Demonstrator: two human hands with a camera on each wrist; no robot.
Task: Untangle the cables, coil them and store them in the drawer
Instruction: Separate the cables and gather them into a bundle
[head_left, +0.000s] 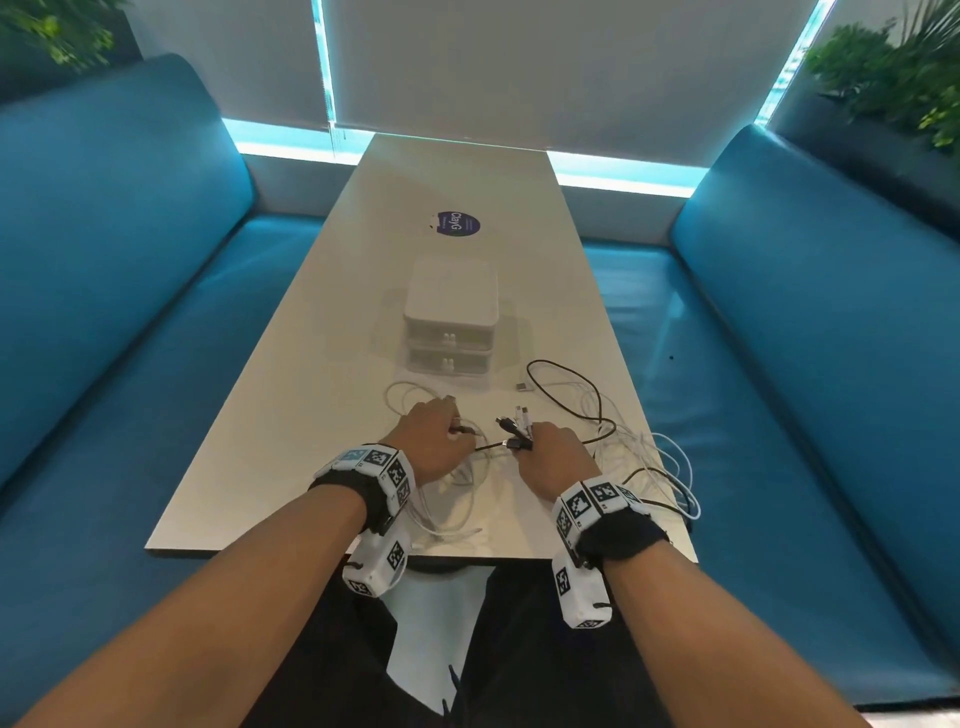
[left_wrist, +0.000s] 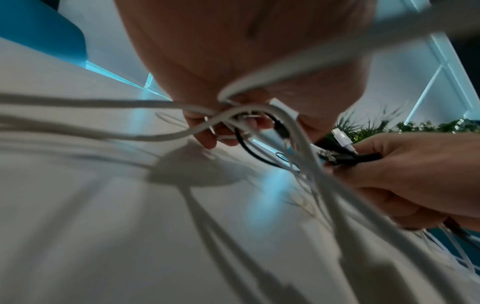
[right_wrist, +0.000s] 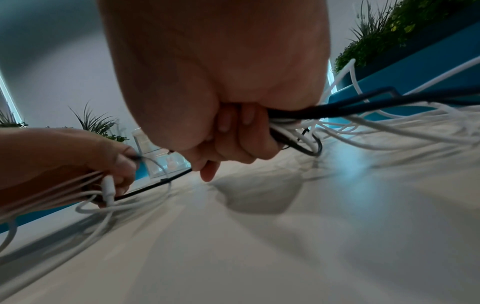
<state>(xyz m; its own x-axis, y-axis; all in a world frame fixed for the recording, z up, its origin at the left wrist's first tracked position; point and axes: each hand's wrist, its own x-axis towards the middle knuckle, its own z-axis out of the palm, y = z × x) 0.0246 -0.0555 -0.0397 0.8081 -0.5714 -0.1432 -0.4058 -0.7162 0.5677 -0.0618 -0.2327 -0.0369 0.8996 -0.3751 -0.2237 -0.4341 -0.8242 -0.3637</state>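
Note:
A tangle of white cables (head_left: 644, 457) and black cables (head_left: 571, 400) sprawls over the near part of the white table (head_left: 291, 415). My left hand (head_left: 434, 441) grips a bunch of white cables (left_wrist: 182, 107) and a black cable (left_wrist: 244, 144) just above the tabletop. My right hand (head_left: 553, 452) holds a bundle of cable ends (head_left: 517, 428), white and black plugs sticking out forward. Its curled fingers (right_wrist: 233, 131) close round the black cable (right_wrist: 337, 111) and white cables (right_wrist: 389, 127). One black cable (head_left: 491, 445) stretches between both hands. The white two-drawer box (head_left: 451, 317) stands behind, both drawers closed.
A round dark sticker (head_left: 457, 224) lies further back on the table. Blue benches (head_left: 119, 291) flank the table on both sides. A loose white plug (head_left: 522, 386) lies right of the drawer box. Cable loops hang over the table's right front edge (head_left: 685, 499).

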